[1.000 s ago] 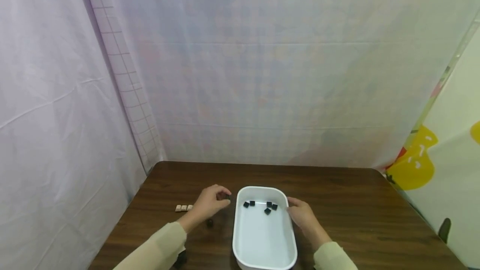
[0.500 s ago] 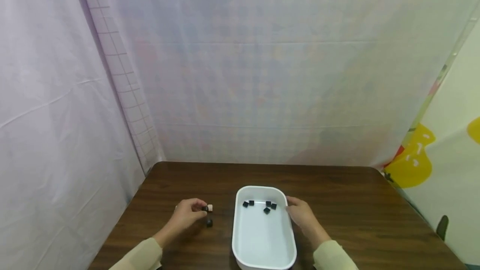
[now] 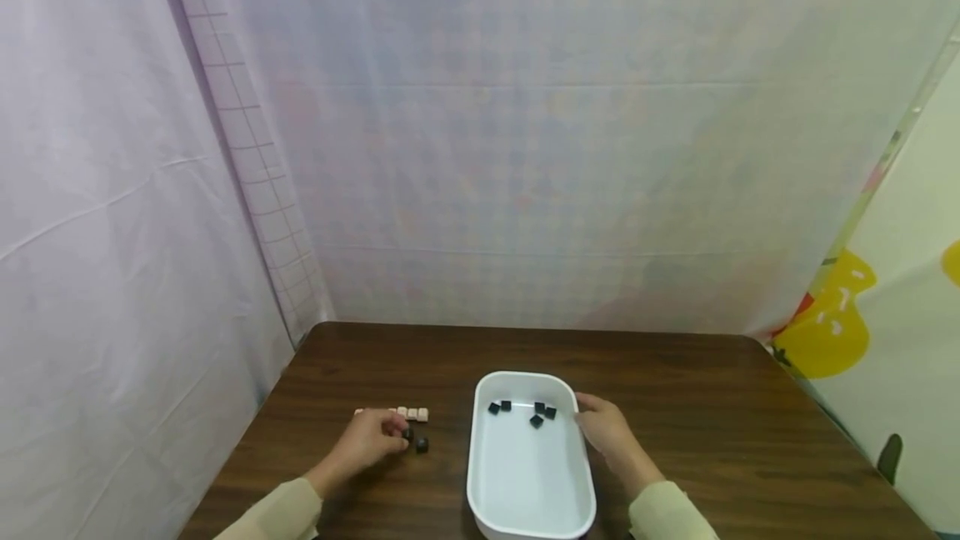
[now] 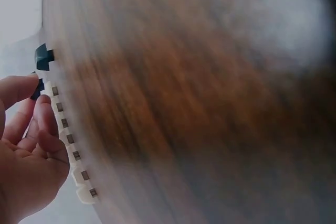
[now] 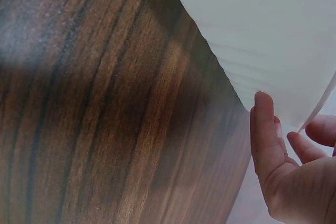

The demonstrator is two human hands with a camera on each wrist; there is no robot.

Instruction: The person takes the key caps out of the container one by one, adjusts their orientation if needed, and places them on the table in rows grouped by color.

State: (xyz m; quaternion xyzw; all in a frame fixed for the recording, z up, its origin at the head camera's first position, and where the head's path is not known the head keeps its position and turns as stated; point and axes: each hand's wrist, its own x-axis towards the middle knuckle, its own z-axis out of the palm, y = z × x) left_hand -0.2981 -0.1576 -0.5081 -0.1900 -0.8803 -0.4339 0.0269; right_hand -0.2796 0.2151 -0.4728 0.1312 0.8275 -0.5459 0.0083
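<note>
5 black keycaps (image 3: 536, 422) lie toward the far end of a white tray (image 3: 531, 473) in the head view, 2 near its left wall and 3 near its right; the tray sits on a dark wood-grain tabletop (image 3: 690, 407); left of it, the left hand (image 3: 366, 438) pinches 1 black keycap (image 3: 408, 434), and a second loose black keycap (image 3: 422, 445) stands just beside that one, on the side nearer the tray; beyond the same hand runs a row of cream keycaps (image 3: 412, 414), partly hidden by it; the right hand (image 3: 606, 433) holds the tray's right wall near the far corner; pale sleeves (image 3: 670, 512) cover both forearms, and a pale curtain (image 3: 525, 148) hangs behind.

From the left wrist, the thumb and fingers (image 4: 46, 116) are closed on the held keycap at the end of the cream row; 7 cream keycaps can be counted, their stems showing; the loose black keycap is near, apart from the grip.

From the right wrist, 1 finger (image 5: 264, 135) lies nearly straight along the tray's outer wall, while the thumb is by the rim on the other side; how firmly they press cannot be told.
</note>
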